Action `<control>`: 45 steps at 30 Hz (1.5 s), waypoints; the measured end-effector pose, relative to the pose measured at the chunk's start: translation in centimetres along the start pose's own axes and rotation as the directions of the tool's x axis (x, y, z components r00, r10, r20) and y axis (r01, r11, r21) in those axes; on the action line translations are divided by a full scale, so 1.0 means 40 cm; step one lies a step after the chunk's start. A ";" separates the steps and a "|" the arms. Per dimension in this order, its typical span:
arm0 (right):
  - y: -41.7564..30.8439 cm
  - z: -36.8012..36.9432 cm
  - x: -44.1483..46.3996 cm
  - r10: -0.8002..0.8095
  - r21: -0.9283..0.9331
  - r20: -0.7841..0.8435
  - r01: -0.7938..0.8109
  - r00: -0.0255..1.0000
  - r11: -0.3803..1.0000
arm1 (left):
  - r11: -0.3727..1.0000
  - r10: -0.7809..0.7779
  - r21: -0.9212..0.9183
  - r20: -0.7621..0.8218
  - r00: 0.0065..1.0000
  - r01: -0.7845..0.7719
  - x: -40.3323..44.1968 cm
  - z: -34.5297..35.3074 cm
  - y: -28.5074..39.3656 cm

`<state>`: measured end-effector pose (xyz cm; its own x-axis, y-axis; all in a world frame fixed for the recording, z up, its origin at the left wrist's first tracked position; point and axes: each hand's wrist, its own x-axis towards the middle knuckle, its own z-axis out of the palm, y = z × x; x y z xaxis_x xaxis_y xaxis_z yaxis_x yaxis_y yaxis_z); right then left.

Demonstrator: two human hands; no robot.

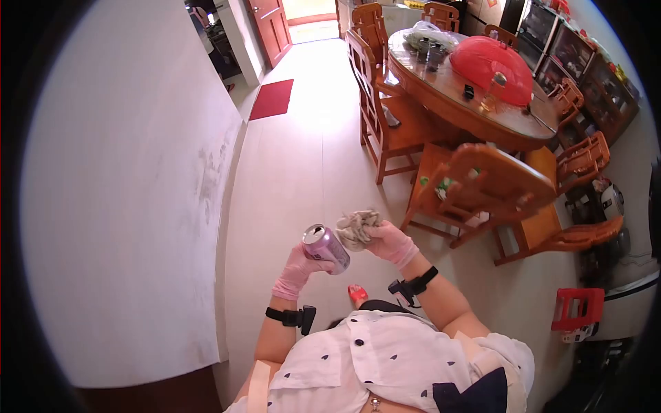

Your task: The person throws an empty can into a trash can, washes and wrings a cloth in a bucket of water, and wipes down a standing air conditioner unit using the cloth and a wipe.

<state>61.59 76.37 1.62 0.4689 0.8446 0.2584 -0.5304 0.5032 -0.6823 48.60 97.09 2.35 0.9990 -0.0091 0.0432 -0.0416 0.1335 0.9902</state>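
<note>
A purple drink can (333, 253) with its silver top tilted up is held in my left hand (303, 267), which wears a pink glove. The opening on the can's top shows dark. My right hand (394, 244), also gloved in pink, grips a crumpled greyish cloth (357, 229) close to the right side of the can. Whether the cloth touches the can is hard to tell. Both hands are in front of my body, above the tiled floor.
To the right, a round wooden table (441, 93) bears a red food cover (492, 69), with wooden chairs (499, 180) around it. A white wall (138, 193) stands at left. A red mat (272, 99) lies near the open door (270, 27). At lower right is a red stool (578, 308).
</note>
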 end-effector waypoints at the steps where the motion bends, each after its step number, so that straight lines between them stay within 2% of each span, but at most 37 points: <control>1: -0.011 0.016 0.005 0.006 -0.003 0.004 -0.006 1.000 1.000 | 1.000 0.004 -0.003 -0.006 1.000 -0.004 -0.009 0.008 0.018; 4: 0.005 0.009 0.048 0.124 0.040 0.038 -0.125 0.992 0.991 | 0.978 0.198 -0.050 -0.051 0.979 -0.200 -0.014 0.013 0.024; 7: 0.073 -0.126 0.051 0.154 0.036 0.072 -0.157 0.985 0.987 | 0.958 0.261 -0.090 -0.120 0.958 -0.272 -0.011 0.039 -0.112; 8: 0.080 -0.158 0.059 0.182 0.033 0.076 -0.185 0.980 0.982 | 0.942 0.280 -0.157 -0.128 0.951 -0.298 -0.005 0.050 -0.135; 9: 0.089 -0.180 0.057 0.171 0.025 0.103 -0.174 0.980 0.984 | 0.939 0.301 -0.134 -0.129 0.945 -0.317 0.000 0.062 -0.157; 11: 0.073 -0.169 0.070 0.151 0.023 0.045 -0.152 0.988 0.988 | 0.914 0.372 -0.110 -0.161 0.914 -0.391 -0.001 0.087 -0.120; 15: 0.091 -0.140 -0.010 0.055 0.066 0.034 -0.058 0.998 0.996 | 0.922 0.355 -0.120 -0.122 0.927 -0.369 -0.035 0.118 -0.113; 19: 0.112 -0.054 -0.084 -0.126 -0.064 0.002 0.126 0.992 0.990 | 0.952 0.296 -0.085 0.025 0.955 -0.293 -0.078 0.085 -0.103; 21: 0.109 -0.012 -0.136 -0.179 -0.064 -0.047 0.176 0.983 0.982 | 0.936 0.348 -0.075 0.030 0.937 -0.345 -0.096 0.108 -0.093; 22: 0.120 -0.019 -0.149 -0.241 -0.090 0.010 0.241 0.970 0.966 | 0.930 0.363 -0.078 0.025 0.931 -0.360 -0.103 0.122 -0.093; 24: 0.140 0.001 -0.193 -0.299 -0.089 0.000 0.297 0.954 0.951 | 0.919 0.393 -0.063 0.098 0.914 -0.388 -0.150 0.171 -0.079; 29: 0.114 -0.004 -0.142 -0.280 -0.077 0.003 0.279 0.960 0.957 | 0.910 0.412 0.016 0.067 0.909 -0.414 -0.144 0.123 -0.118; 30: 0.107 -0.009 -0.139 -0.301 -0.050 0.099 0.307 0.948 0.950 | 0.920 0.375 0.115 0.019 0.927 -0.374 -0.145 0.111 -0.132; 31: 0.107 -0.009 -0.140 -0.319 -0.020 0.193 0.328 0.928 0.944 | 0.922 0.370 0.120 0.006 0.929 -0.368 -0.152 0.112 -0.144; 32: 0.097 0.012 -0.131 -0.369 -0.059 0.065 0.373 0.927 0.926 | 0.913 0.366 0.197 -0.015 0.930 -0.356 -0.119 0.095 -0.153; 33: 0.092 0.014 -0.131 -0.368 -0.138 0.075 0.375 0.927 0.917 | 0.892 0.379 0.291 -0.059 0.924 -0.347 -0.134 0.092 -0.159; 36: 0.065 0.037 -0.113 -0.338 -0.285 0.094 0.351 0.936 0.892 | 0.882 0.416 0.282 -0.088 0.905 -0.378 -0.106 0.049 -0.203; 37: 0.071 0.050 -0.119 -0.355 -0.277 0.078 0.362 0.932 0.890 | 0.887 0.407 0.287 -0.112 0.906 -0.363 -0.121 0.054 -0.210; 39: 0.085 0.070 -0.120 -0.360 -0.284 -0.017 0.341 0.933 0.896 | 0.839 0.481 0.327 -0.074 0.874 -0.434 -0.122 0.049 -0.223; 43: 0.130 -0.038 -0.042 -0.305 -0.326 -0.023 0.281 0.952 0.902 | 0.850 0.496 0.242 -0.065 0.866 -0.468 -0.101 0.037 -0.246; 45: 0.158 -0.068 -0.036 -0.178 -0.339 -0.105 0.134 0.978 0.931 | 0.837 0.520 0.235 -0.061 0.852 -0.494 -0.112 0.035 -0.242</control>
<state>59.49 77.86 -4.94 0.6273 0.7174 0.3030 -0.1915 0.5193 -0.8329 44.49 94.45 -7.26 0.8302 0.1221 0.5439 -0.5323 -0.1164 0.8385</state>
